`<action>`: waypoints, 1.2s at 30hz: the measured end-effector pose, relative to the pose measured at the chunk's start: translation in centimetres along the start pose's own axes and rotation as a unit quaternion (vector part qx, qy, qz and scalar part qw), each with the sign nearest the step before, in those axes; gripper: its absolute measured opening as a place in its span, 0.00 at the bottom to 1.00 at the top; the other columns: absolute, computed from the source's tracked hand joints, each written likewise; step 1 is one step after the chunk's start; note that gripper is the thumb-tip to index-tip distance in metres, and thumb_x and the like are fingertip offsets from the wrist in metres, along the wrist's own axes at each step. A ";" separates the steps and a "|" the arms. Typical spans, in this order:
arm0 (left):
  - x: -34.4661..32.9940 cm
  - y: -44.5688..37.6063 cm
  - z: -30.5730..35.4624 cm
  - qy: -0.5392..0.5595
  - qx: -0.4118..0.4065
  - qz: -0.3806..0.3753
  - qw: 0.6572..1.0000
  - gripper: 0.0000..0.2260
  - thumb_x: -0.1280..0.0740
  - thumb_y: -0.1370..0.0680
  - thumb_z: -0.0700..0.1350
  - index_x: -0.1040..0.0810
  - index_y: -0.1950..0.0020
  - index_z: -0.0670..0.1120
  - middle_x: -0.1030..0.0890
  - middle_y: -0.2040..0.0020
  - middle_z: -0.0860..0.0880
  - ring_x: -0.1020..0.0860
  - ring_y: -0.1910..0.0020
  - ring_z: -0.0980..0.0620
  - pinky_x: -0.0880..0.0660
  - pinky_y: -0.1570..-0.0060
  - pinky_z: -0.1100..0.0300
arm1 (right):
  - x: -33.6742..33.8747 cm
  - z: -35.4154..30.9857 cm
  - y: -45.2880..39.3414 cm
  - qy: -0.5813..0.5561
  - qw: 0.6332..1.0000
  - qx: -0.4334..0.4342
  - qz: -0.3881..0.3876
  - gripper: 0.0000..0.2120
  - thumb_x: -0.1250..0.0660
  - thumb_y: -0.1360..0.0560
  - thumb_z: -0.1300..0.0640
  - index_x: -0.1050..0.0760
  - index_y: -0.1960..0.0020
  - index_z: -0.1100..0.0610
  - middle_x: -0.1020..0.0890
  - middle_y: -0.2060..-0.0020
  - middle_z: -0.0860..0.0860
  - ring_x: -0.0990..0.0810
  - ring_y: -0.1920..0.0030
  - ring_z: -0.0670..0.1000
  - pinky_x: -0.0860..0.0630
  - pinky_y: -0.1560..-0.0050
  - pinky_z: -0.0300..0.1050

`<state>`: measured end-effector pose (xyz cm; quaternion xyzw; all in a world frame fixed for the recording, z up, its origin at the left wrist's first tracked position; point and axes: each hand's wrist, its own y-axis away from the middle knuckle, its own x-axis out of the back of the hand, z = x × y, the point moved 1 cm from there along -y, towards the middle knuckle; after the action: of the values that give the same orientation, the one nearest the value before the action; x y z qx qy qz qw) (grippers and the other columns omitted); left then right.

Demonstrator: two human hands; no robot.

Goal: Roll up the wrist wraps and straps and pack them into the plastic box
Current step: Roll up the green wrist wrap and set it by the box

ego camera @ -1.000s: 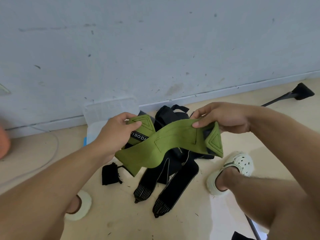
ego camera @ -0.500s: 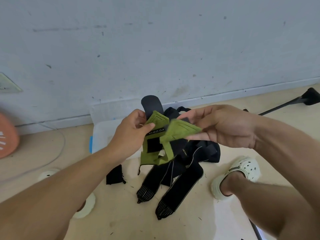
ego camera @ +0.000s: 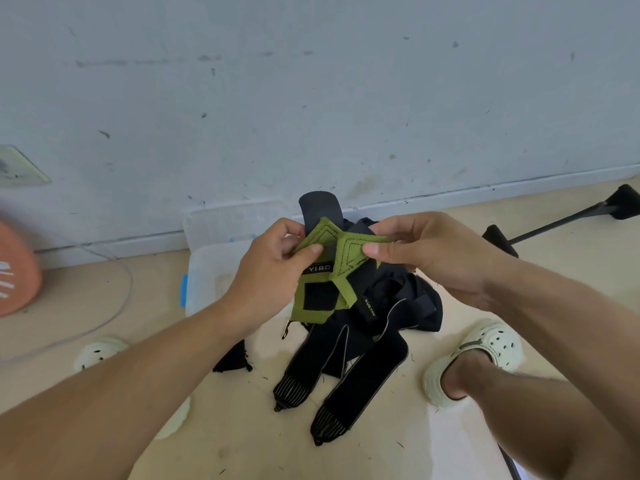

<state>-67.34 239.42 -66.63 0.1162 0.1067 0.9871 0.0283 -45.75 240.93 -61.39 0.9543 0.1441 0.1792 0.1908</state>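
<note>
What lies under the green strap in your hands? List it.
Under the green strap, held by the left hand and right hand, lies a pile of black straps on the floor. The strap hides the pile's top.

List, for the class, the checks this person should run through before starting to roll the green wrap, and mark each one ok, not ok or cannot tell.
1. Both hands have a grip on the green wrap: ok; the left hand and the right hand each pinch one pointed end.
2. The wrap's two ends are brought together: ok.
3. The wrap lies flat along its length: not ok; a narrow green part below the ends is twisted.
4. The wrap is free of the black straps on the floor: cannot tell.
5. The plastic box is open: cannot tell; the left hand hides much of it.
</note>
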 end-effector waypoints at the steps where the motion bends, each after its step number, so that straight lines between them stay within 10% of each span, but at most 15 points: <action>1: 0.0 0.0 0.0 0.006 0.002 0.003 1.000 0.02 0.32 0.17 0.44 0.23 0.47 0.47 0.12 0.51 0.58 0.14 0.51 0.57 0.26 0.46 0.60 | 0.0 0.0 0.0 0.020 1.000 0.011 0.012 0.05 0.23 0.27 0.53 0.16 0.51 0.49 0.15 0.64 0.40 0.20 0.63 0.37 0.29 0.55 0.32; 5: 0.1 -0.2 0.1 0.029 0.009 0.016 0.999 0.03 0.32 0.17 0.46 0.23 0.44 0.49 0.12 0.51 0.57 0.14 0.49 0.55 0.23 0.38 0.48 | -0.2 -0.5 0.3 0.042 0.998 0.053 0.020 0.09 0.27 0.23 0.49 0.19 0.57 0.53 0.14 0.61 0.43 0.19 0.61 0.39 0.30 0.50 0.37; 9: 0.2 -0.2 0.2 0.045 0.014 0.020 0.999 0.03 0.33 0.17 0.47 0.23 0.44 0.50 0.12 0.52 0.57 0.14 0.49 0.55 0.23 0.38 0.48 | -0.6 0.0 0.0 0.034 0.996 0.072 0.028 0.16 0.28 0.21 0.47 0.26 0.53 0.59 0.18 0.53 0.68 0.24 0.58 0.56 0.29 0.50 0.54; 12: 0.2 -0.1 0.4 0.061 0.014 0.014 0.998 0.04 0.33 0.17 0.47 0.23 0.44 0.49 0.12 0.52 0.55 0.14 0.52 0.55 0.24 0.44 0.55 | -0.2 0.4 -0.5 0.074 0.991 0.067 0.088 0.08 0.31 0.19 0.48 0.27 0.44 0.50 0.15 0.52 0.64 0.20 0.57 0.67 0.22 0.47 0.65; 17: 0.0 0.2 0.7 0.083 0.005 -0.043 0.996 0.02 0.33 0.17 0.45 0.23 0.46 0.47 0.11 0.52 0.51 0.14 0.56 0.56 0.24 0.49 0.61 | 0.5 1.0 -1.1 0.100 0.983 0.065 0.142 0.10 0.36 0.16 0.55 0.19 0.48 0.42 0.13 0.54 0.56 0.17 0.52 0.67 0.20 0.46 0.65; 20: -0.4 0.6 0.8 0.088 -0.004 -0.080 0.993 0.01 0.32 0.17 0.45 0.23 0.47 0.48 0.11 0.52 0.49 0.14 0.54 0.53 0.23 0.50 0.65 | 0.1 0.8 -1.5 0.023 0.990 0.043 0.136 0.14 0.37 0.16 0.57 0.14 0.50 0.45 0.12 0.52 0.43 0.14 0.47 0.50 0.20 0.41 0.49; 26: -1.1 0.9 0.5 0.080 -0.013 -0.105 0.991 0.03 0.31 0.18 0.44 0.22 0.46 0.45 0.11 0.53 0.49 0.13 0.53 0.51 0.21 0.48 0.62 | -2.0 0.0 -0.4 -0.075 0.994 0.053 0.064 0.15 0.31 0.20 0.47 0.15 0.45 0.58 0.11 0.51 0.54 0.13 0.48 0.55 0.18 0.39 0.53; 31: -1.0 0.9 0.5 0.117 -0.005 0.047 0.992 0.09 0.34 0.17 0.51 0.19 0.51 0.47 0.15 0.58 0.52 0.16 0.56 0.55 0.16 0.50 0.51 | -2.7 0.4 -0.3 -0.117 0.984 0.113 0.071 0.07 0.31 0.19 0.59 0.18 0.43 0.59 0.12 0.50 0.53 0.13 0.47 0.55 0.17 0.41 0.49; 36: -0.6 0.2 0.1 -0.009 -0.021 0.056 0.998 0.06 0.27 0.21 0.50 0.18 0.45 0.56 0.16 0.46 0.59 0.21 0.45 0.65 0.30 0.53 0.73 | -3.0 0.2 -0.1 -0.094 0.987 0.127 0.018 0.08 0.34 0.17 0.60 0.19 0.40 0.58 0.13 0.45 0.50 0.15 0.41 0.50 0.22 0.34 0.48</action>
<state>-66.78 239.19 -66.60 0.1299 0.0792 0.9881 -0.0235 -48.36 239.93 -62.47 0.9858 0.1303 0.0721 0.0774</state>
